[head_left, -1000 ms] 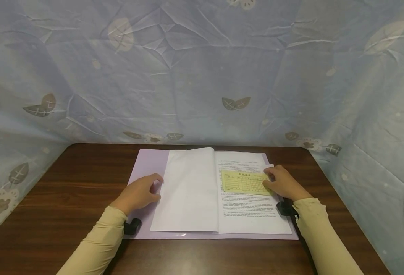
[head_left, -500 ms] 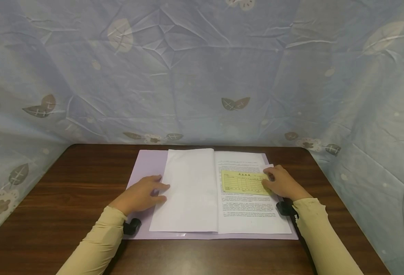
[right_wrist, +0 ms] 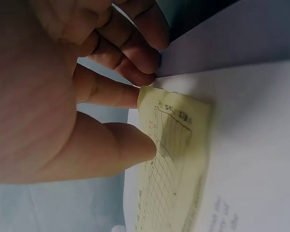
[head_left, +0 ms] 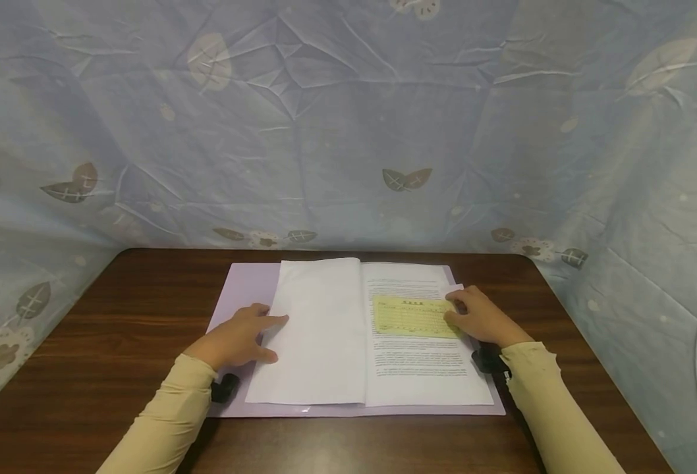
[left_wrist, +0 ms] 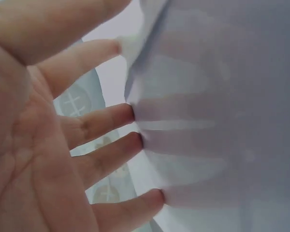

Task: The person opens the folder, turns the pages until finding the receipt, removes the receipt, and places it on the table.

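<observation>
A light purple folder (head_left: 252, 283) lies open on the table, with white sheets inside. My left hand (head_left: 236, 338), fingers spread, touches the left edge of the blank white page (head_left: 319, 329). In the left wrist view the fingertips of that hand (left_wrist: 106, 125) meet the edge of a thin, see-through white sheet (left_wrist: 251, 96). On the printed right page (head_left: 422, 388) lies a yellow printed form slip (head_left: 414, 317). My right hand (head_left: 481, 316) pinches its right end. In the right wrist view the thumb (right_wrist: 130, 145) lies on the slip's face, with the index finger (right_wrist: 111, 92) at its edge.
The dark brown wooden table (head_left: 117, 329) spreads around the folder. A pale blue curtain (head_left: 348, 131) with leaf prints hangs behind and at both sides. Black wrist devices (head_left: 224, 388) sit under both wrists.
The folder, with its pages and the yellow slip, has slid slightly left. My left hand's fingers have gone from a curved pose beside the page to spread against it. The right hand keeps its pinch.
</observation>
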`<state>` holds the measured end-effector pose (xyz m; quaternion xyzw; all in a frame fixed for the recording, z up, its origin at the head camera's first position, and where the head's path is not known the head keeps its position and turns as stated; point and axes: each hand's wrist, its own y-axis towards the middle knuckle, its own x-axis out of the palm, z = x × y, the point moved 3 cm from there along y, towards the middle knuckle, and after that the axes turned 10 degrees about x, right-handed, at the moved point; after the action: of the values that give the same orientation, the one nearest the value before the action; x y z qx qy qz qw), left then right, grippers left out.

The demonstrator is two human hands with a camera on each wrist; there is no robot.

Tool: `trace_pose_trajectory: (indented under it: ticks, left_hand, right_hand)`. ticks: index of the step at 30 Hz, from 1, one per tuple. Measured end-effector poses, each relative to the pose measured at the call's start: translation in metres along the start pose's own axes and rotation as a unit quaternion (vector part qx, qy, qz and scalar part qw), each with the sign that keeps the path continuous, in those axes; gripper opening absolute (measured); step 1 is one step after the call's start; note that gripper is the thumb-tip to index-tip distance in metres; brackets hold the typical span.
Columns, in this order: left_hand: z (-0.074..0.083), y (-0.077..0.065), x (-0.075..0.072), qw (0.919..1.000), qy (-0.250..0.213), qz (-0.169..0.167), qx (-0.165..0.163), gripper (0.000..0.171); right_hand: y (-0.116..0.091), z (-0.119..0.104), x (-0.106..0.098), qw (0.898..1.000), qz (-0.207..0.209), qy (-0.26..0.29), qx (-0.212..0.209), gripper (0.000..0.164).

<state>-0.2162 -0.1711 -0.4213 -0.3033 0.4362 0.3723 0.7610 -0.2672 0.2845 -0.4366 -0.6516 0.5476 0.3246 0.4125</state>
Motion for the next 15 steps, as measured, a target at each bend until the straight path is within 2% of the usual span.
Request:
trace_pose_trajectory:
  ticks: [4,11,15]
  left_hand:
    - [-0.001,-0.005,-0.003,0.9998,-0.004,-0.011,-0.018,0.075]
    - [-0.004,-0.007,-0.007,0.9988,-0.023,0.004,-0.044,0.076]
    - [-0.005,-0.008,-0.008,0.998,-0.03,-0.004,-0.056,0.093]
  right_hand:
    - [0.0,-0.007,0.005,1.0,0.002,-0.001,-0.018,0.052]
    - [0.0,-0.022,0.013,0.999,-0.019,0.016,-0.039,0.049]
    - [0.001,-0.027,0.014,0.999,-0.022,0.018,-0.035,0.049]
